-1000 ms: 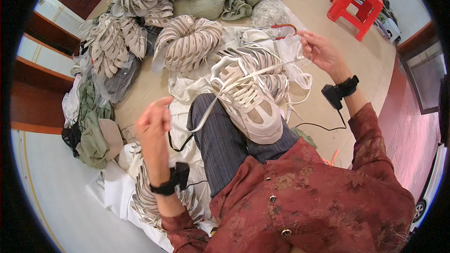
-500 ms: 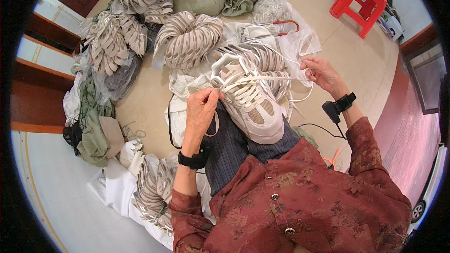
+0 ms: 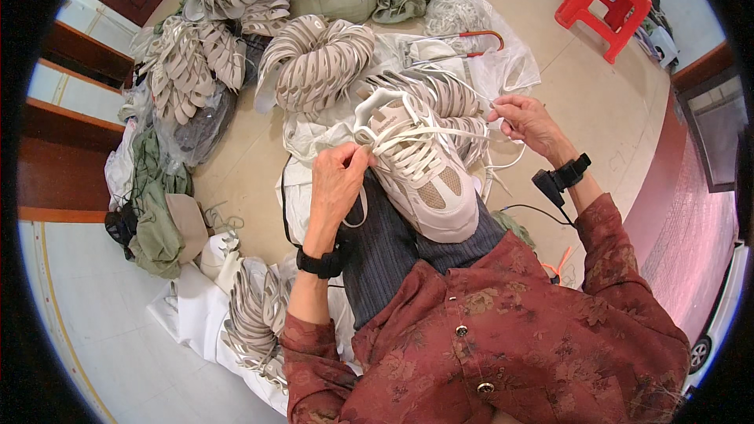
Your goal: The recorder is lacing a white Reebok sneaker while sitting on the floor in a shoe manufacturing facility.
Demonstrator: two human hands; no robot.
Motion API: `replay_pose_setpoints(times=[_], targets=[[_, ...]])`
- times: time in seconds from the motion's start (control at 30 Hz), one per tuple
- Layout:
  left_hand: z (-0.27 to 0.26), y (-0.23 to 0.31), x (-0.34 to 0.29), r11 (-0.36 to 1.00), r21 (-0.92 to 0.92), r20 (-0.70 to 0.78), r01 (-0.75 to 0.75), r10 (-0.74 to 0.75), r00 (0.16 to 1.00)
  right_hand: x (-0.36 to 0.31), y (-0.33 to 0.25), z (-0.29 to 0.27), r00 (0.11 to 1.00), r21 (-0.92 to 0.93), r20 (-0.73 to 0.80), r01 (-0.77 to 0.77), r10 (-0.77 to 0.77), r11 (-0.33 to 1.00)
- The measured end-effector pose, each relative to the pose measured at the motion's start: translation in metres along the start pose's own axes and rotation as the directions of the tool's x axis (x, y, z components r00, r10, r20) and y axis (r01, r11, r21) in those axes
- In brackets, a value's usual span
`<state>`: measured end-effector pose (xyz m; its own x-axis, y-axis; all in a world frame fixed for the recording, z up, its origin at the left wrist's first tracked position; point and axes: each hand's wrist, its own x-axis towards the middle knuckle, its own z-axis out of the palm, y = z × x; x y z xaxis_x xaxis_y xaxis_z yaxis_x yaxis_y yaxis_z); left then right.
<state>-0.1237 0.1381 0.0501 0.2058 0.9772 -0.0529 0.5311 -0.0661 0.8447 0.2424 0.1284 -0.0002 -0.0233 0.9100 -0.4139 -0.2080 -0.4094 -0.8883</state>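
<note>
A beige and white sneaker upper (image 3: pixel 428 177) rests across my thighs, its toe toward me and its collar away. A white shoelace (image 3: pixel 412 135) crosses its tongue in several rows. At the left side of the collar, my left hand (image 3: pixel 338 180) is closed in a pinch on the lace, and a loop of it hangs below the fingers. To the right of the shoe, my right hand (image 3: pixel 530 126) pinches the lace too, holding it off the upper. Loose lace dangles under that hand. The exact fingertip grip is partly hidden on both sides.
Coiled stacks of shoe uppers (image 3: pixel 314 67) lie ahead on plastic sheeting. More uppers (image 3: pixel 259 314) sit at my left side. A red-handled metal frame (image 3: pixel 479 43), a bundle of white laces (image 3: pixel 455 16) and a red stool (image 3: pixel 605 4) stand farther off. A black cable (image 3: pixel 542 212) runs from my right wrist.
My right hand has come slightly left, closer to the shoe, and the stretched lace has slackened. The left hand stays at the collar, still pinching.
</note>
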Motion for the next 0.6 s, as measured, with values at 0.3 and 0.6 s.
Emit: replay_pose_setpoints(times=[0.3,0.6], targets=[[0.009,0.004,0.015,0.808,0.500,-0.043,-0.311,0.382,0.923,0.008,-0.022,0.058,0.978,-0.016,0.193,0.079,-0.074,0.997],[0.000,0.010,0.009,0.962,0.253,-0.014,-0.102,0.109,0.994,0.021,-0.035,0.098,0.941,-0.196,0.321,0.174,-0.105,0.965]])
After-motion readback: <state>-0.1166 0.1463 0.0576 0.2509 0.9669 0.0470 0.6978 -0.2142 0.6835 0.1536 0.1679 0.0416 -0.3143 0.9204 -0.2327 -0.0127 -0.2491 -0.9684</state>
